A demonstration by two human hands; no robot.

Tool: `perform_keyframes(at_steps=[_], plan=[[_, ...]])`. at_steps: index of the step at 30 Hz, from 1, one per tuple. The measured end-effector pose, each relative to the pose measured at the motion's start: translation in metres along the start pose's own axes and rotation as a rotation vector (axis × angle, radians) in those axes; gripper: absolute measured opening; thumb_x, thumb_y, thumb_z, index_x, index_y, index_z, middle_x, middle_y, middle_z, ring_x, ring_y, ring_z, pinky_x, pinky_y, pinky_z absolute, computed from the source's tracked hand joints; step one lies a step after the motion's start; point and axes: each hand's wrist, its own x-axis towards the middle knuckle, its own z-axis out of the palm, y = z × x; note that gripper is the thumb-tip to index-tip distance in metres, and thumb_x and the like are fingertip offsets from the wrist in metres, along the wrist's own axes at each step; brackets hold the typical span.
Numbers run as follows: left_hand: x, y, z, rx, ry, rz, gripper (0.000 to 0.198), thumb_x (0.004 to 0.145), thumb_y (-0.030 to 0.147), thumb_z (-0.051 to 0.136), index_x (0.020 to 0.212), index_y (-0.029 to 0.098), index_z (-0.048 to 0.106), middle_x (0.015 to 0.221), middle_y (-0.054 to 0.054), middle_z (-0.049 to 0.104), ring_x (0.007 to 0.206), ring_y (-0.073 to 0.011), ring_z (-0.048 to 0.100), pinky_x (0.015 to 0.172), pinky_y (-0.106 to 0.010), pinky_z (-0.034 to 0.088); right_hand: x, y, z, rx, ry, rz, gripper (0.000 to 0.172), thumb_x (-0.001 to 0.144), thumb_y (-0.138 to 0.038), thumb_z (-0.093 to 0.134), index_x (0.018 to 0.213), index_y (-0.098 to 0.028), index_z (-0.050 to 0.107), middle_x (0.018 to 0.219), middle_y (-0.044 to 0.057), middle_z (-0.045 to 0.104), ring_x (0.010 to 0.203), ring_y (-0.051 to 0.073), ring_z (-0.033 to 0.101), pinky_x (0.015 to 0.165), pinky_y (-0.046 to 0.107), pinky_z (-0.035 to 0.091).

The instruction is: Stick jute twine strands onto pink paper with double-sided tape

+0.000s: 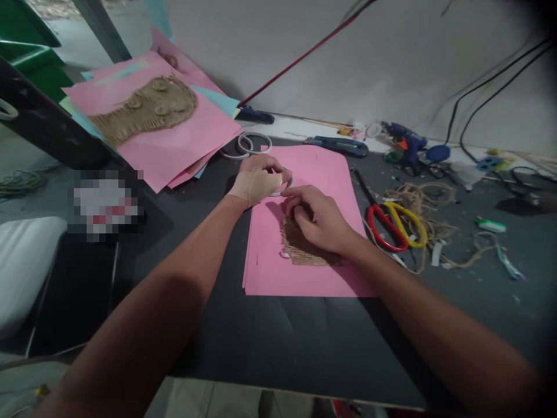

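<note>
Left hand (257, 181) is pinching a pale ring (291, 184), apparently steadying it on pink paper (270, 276), at the far side of the twine piece (310, 254), where the right hand (321, 217) is curling over, grip unclear.

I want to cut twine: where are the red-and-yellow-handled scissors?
In the head view, the scissors lie right of the pink paper, beside tangled brown twine on the black table.

Two hands, one left (261, 180) and one right (322, 217), two twine-covered pieces (165, 116), three pale rings (235, 157) by the left one, one pair of scissors (396, 224), one blue cutter (342, 146), one glue gun (408, 142), one worktop (243, 348)
</note>
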Motion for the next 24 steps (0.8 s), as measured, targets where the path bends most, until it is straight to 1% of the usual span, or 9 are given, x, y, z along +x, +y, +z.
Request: perform_keyframes(at_steps=[2, 4, 8, 12, 18, 21, 24], plan=[[-0.0006, 0.0009, -0.0005, -0.005, -0.002, -0.011, 0.013, 0.077, 0.029, 0.071, 0.070, 0.020, 0.076, 0.079, -0.004, 0.075, 0.076, -0.0168, 0.063, 0.077, -0.031, 0.048, 0.0011, 0.0012, 0.0007, 0.008, 0.015, 0.027, 0.038, 0.089, -0.006, 0.048, 0.122, -0.022, 0.058, 0.089, 0.001, 0.073, 0.091, 0.023, 0.066, 0.090, 0.041, 0.048], [-0.0013, 0.0019, -0.0008, -0.015, -0.005, -0.031, 0.014, 0.078, 0.029, 0.069, 0.070, 0.020, 0.076, 0.078, -0.004, 0.075, 0.074, -0.0165, 0.062, 0.074, -0.031, 0.048, 0.0018, 0.0028, 0.0010, 0.019, 0.015, 0.047, 0.037, 0.090, -0.007, 0.049, 0.123, -0.021, 0.057, 0.092, 0.002, 0.073, 0.092, 0.023, 0.066, 0.090, 0.041, 0.049], [-0.0015, 0.0028, -0.0008, -0.034, -0.020, -0.064, 0.015, 0.077, 0.030, 0.068, 0.071, 0.019, 0.077, 0.078, -0.003, 0.074, 0.071, -0.0153, 0.059, 0.069, -0.030, 0.046, 0.0011, 0.0055, 0.0010, 0.034, 0.005, 0.011, 0.047, 0.086, -0.002, 0.046, 0.129, -0.022, 0.055, 0.094, 0.002, 0.073, 0.094, 0.023, 0.065, 0.092, 0.041, 0.048], [-0.0006, 0.0022, -0.0010, -0.031, -0.023, -0.067, 0.015, 0.078, 0.031, 0.069, 0.072, 0.018, 0.077, 0.077, -0.003, 0.073, 0.071, -0.0153, 0.059, 0.069, -0.030, 0.046, 0.0002, 0.0058, 0.0007, 0.010, -0.005, -0.037, 0.056, 0.082, 0.001, 0.044, 0.131, -0.023, 0.055, 0.095, 0.002, 0.072, 0.097, 0.023, 0.063, 0.094, 0.041, 0.047], [-0.0017, 0.0036, -0.0016, -0.049, -0.017, -0.053, 0.015, 0.078, 0.028, 0.070, 0.070, 0.017, 0.077, 0.076, -0.005, 0.075, 0.072, -0.0167, 0.064, 0.069, -0.031, 0.049, 0.0006, 0.0017, -0.0009, -0.039, -0.075, -0.038, 0.059, 0.080, 0.001, 0.043, 0.132, -0.025, 0.055, 0.099, 0.003, 0.071, 0.104, 0.026, 0.060, 0.096, 0.043, 0.046], [-0.0021, 0.0036, -0.0010, -0.073, -0.013, -0.071, 0.015, 0.078, 0.028, 0.070, 0.071, 0.017, 0.077, 0.075, -0.005, 0.075, 0.070, -0.0161, 0.064, 0.066, -0.030, 0.048, 0.0004, 0.0003, -0.0015, -0.044, -0.080, -0.033, 0.060, 0.080, 0.001, 0.043, 0.132, -0.025, 0.055, 0.102, 0.004, 0.071, 0.106, 0.026, 0.059, 0.097, 0.043, 0.046], [-0.0016, 0.0027, -0.0004, -0.064, -0.015, -0.077, 0.015, 0.078, 0.029, 0.071, 0.071, 0.018, 0.077, 0.074, -0.005, 0.075, 0.068, -0.0155, 0.064, 0.066, -0.029, 0.048, 0.0003, 0.0006, -0.0017, -0.035, -0.077, -0.027, 0.058, 0.081, 0.002, 0.043, 0.130, -0.025, 0.056, 0.099, 0.004, 0.071, 0.104, 0.025, 0.059, 0.096, 0.042, 0.046]])
